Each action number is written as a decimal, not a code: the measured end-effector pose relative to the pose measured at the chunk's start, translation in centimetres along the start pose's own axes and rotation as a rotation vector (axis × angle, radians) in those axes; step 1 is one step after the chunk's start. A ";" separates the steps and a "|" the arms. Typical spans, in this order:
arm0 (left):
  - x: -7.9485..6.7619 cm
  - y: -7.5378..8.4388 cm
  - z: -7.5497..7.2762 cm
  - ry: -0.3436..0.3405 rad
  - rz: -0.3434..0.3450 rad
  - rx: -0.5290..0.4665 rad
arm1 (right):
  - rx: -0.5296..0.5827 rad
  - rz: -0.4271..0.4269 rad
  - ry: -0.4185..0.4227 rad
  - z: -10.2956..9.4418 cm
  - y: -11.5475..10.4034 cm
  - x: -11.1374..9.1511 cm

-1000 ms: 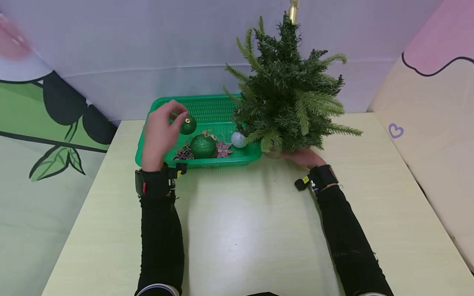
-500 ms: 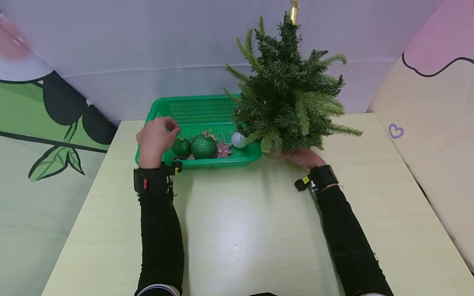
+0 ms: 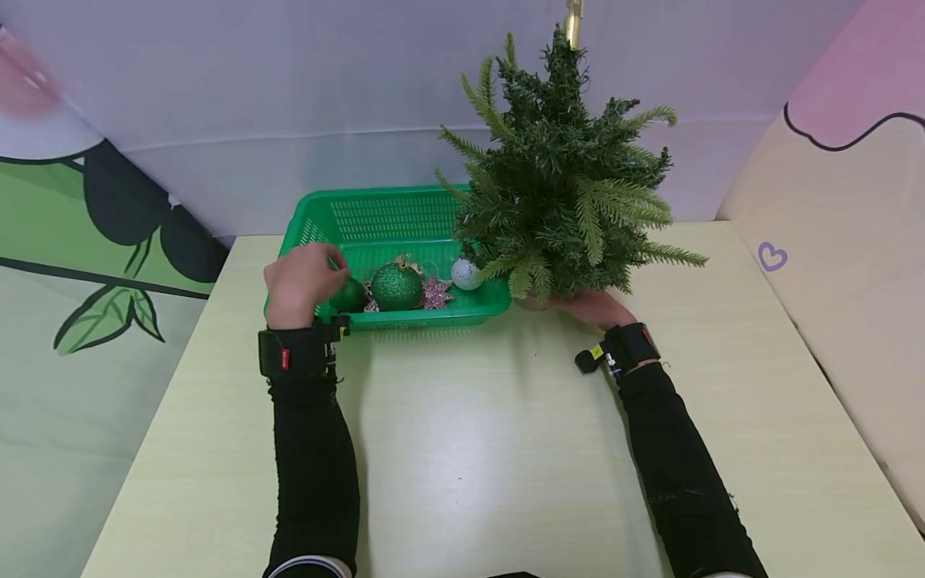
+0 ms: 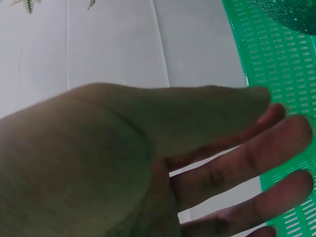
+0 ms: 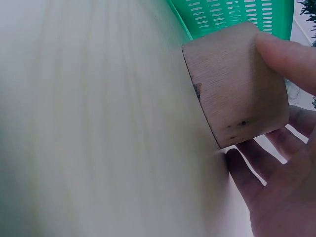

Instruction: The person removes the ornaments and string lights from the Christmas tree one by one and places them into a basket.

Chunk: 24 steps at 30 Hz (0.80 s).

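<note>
My left hand [image 3: 302,281] is over the left part of the green basket [image 3: 426,319], thumb and forefinger pinched together. Just below the fingertips hangs a small green ball ornament [image 3: 349,297], low in the basket. In the left wrist view the thumb lies against the forefinger and the other fingers are extended; the small ball is hidden there. My right hand [image 3: 588,307] grips the round wooden base [image 5: 237,84] of a small artificial Christmas tree [image 3: 564,177], thumb on one side and fingers on the other.
In the basket lie a large glittery green ball [image 3: 397,286], a pink glitter star [image 3: 436,294] and a white ball [image 3: 466,274]. The tree overlaps the basket's right end. A gold piece [image 3: 573,24] tops the tree. A cloth backdrop [image 3: 289,96] stands behind the table [image 3: 462,449].
My left hand has moved left and down, lowering the small green ball from above the basket to beside the large green ball. The right hand and tree have stayed put.
</note>
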<state>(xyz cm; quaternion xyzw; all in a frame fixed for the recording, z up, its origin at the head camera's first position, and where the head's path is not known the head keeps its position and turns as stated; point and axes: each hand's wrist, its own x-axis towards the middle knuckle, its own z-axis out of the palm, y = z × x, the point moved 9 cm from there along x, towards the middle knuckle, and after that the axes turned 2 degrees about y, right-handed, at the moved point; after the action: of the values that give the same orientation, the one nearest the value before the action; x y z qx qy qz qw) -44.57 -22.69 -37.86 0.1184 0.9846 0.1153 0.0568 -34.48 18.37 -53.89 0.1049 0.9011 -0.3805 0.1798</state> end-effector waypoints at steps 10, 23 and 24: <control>-0.6 0.8 -1.6 0.096 0.002 -0.053 | -0.015 0.000 0.008 0.1 -0.3 -0.1; -1.8 3.3 -3.1 0.266 0.073 -0.140 | 0.095 -0.188 0.147 -0.5 -2.5 -0.3; -1.8 3.4 -3.2 0.272 0.079 -0.143 | 0.159 -0.238 0.072 -0.1 -2.8 -0.4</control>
<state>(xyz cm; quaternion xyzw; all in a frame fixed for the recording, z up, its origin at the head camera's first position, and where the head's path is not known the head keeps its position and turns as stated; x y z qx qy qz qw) -42.50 -20.55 -33.83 0.1359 0.9671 0.2023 -0.0735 -35.08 16.52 -51.90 0.0249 0.8800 -0.4653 0.0919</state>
